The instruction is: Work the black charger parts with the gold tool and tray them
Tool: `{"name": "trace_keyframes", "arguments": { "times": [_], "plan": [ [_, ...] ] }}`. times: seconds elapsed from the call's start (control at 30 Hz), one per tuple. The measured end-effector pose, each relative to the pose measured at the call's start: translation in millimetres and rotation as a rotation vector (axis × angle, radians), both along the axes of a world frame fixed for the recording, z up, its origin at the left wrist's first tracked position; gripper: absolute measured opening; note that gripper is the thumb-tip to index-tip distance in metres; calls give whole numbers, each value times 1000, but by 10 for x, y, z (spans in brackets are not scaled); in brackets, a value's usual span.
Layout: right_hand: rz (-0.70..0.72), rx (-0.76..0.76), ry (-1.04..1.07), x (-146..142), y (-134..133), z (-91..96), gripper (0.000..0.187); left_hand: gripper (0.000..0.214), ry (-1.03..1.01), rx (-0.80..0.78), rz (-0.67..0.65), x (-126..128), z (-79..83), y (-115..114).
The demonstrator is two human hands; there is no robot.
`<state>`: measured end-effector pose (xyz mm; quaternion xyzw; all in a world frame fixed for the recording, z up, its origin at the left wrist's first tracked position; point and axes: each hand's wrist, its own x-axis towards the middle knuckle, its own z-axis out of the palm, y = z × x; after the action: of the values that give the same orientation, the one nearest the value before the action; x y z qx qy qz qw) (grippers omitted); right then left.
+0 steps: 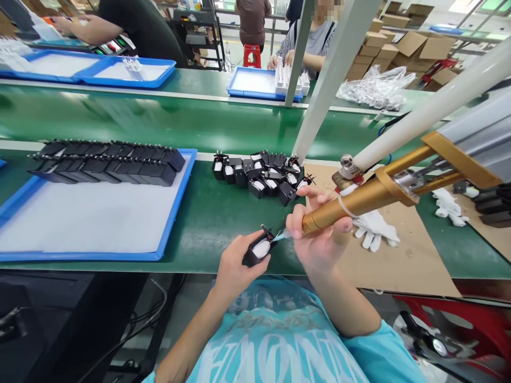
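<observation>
Head view: I record the left hand (239,261), fingers clamped on a case (261,249) over the bench's near edge (199,268); the right hand (319,246), fingers wrapped round a dispenser (351,205), its tip (282,235) at the case. Other cases (259,178) lie beyond.

Large white letters (279,354) across a turquoise shirt (331,324) — partly cut off, creased, no word clearly legible

Beyond the far edge of the surface (199,239) ran a glossy green band (159,125). Past it, a red stool (252,55) stood on pale floor (235,53) near a black rack (199,37). Cardboard boxes (411,50) were piled farther right, and bright panes (493,6) showed above.
</observation>
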<state>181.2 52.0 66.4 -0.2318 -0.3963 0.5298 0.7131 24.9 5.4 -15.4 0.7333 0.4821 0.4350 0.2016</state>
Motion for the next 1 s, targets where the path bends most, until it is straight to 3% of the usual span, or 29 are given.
{"name": "trace_keyframes", "arguments": {
  "times": [0.5, 1.0],
  "plan": [
    [17, 17, 5, -119, -12, 54, 46, 40, -83, -141, 44, 38, -114, 21],
    [66, 71, 22, -241, -32, 59, 40, 38, -94, -24, 70, 131, 4, 32]
  ]
}}
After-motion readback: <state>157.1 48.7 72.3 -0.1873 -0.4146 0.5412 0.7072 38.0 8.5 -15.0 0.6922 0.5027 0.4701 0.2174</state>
